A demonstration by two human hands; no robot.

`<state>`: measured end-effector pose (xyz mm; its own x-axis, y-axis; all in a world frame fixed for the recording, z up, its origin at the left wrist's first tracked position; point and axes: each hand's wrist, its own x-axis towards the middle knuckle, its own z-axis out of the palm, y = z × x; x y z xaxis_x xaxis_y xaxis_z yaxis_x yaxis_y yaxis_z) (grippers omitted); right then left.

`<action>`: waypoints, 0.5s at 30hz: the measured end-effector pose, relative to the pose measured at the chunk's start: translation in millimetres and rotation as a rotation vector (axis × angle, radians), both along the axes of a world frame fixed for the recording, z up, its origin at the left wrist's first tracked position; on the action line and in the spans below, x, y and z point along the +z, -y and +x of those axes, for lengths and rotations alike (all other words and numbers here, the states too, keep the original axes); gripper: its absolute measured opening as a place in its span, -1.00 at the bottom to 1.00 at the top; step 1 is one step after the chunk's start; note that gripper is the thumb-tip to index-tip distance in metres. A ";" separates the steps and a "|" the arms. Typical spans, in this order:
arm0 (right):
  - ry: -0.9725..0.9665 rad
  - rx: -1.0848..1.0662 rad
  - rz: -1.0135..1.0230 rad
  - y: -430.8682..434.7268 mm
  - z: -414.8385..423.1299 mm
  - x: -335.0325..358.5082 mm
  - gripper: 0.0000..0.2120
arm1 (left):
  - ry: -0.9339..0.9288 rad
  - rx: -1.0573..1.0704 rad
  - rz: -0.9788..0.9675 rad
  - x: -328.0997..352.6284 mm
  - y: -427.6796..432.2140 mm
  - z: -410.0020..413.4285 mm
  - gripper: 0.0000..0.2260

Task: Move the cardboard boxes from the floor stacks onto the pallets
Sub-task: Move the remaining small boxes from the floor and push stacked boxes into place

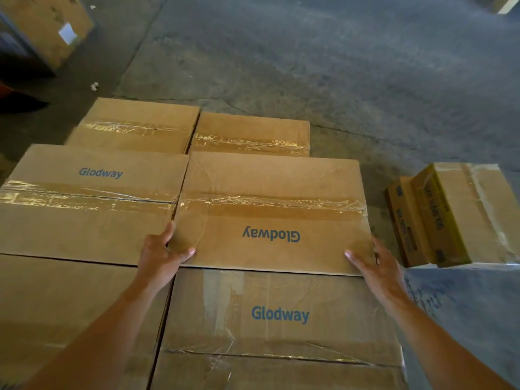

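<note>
A taped cardboard box (270, 209) with an upside-down "Glodway" print sits in the middle of a block of like boxes. My left hand (163, 254) grips its near left corner, thumb on top and fingers down its left side. My right hand (374, 263) grips its near right corner, thumb on top, fingers over the right edge. Another Glodway box (281, 316) lies just in front of it and one (90, 204) to its left. Two lower boxes (194, 130) stand behind. No pallet can be seen under the boxes.
Bare concrete floor (337, 66) stretches beyond the boxes. Two smaller boxes with dark print (450, 215) stand on the floor at the right. A further brown box (47, 26) stands at the far left. A blue surface (464, 311) lies at the lower right.
</note>
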<state>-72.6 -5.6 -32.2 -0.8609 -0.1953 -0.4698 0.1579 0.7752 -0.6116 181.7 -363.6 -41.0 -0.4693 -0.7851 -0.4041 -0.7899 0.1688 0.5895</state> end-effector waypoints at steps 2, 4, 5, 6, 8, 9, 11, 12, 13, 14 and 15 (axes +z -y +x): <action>0.016 0.022 0.024 0.3 -3.7 -3.0 -0.19 | 0.039 -0.016 -0.050 -4.7 -2.0 -0.7 -0.12; 0.034 0.048 0.046 3.0 -5.4 -1.3 -0.27 | 0.063 -0.030 -0.088 -6.9 -6.3 -1.8 -0.15; 0.040 0.054 0.055 4.7 -5.9 -0.3 -0.31 | 0.059 -0.030 -0.096 -6.5 -8.0 -2.7 -0.15; 0.043 0.050 0.064 6.3 -5.6 0.9 -0.33 | 0.060 -0.027 -0.095 -6.2 -8.1 -3.1 -0.15; 0.040 0.040 0.074 8.1 -4.6 -0.1 -0.34 | 0.077 -0.037 -0.095 -3.9 -8.8 -3.5 -0.16; 0.039 0.032 0.065 9.5 -2.9 0.4 -0.34 | 0.092 -0.051 -0.102 -2.8 -9.0 -3.6 -0.17; 0.040 0.008 0.035 11.9 0.9 -0.5 -0.33 | 0.110 -0.062 -0.115 -0.1 -10.7 -4.9 -0.18; 0.036 0.002 0.025 14.1 3.8 -0.1 -0.34 | 0.114 -0.064 -0.118 0.5 -11.3 -5.1 -0.18; 0.026 -0.004 0.030 15.9 6.0 -0.2 -0.35 | 0.117 -0.066 -0.119 1.0 -11.9 -5.4 -0.18; 0.009 -0.008 0.040 17.0 7.6 -0.4 -0.35 | 0.120 -0.066 -0.118 1.1 -12.1 -6.1 -0.18; -0.009 -0.008 0.051 17.6 9.1 0.4 -0.35 | 0.124 -0.067 -0.118 1.3 -12.2 -6.5 -0.18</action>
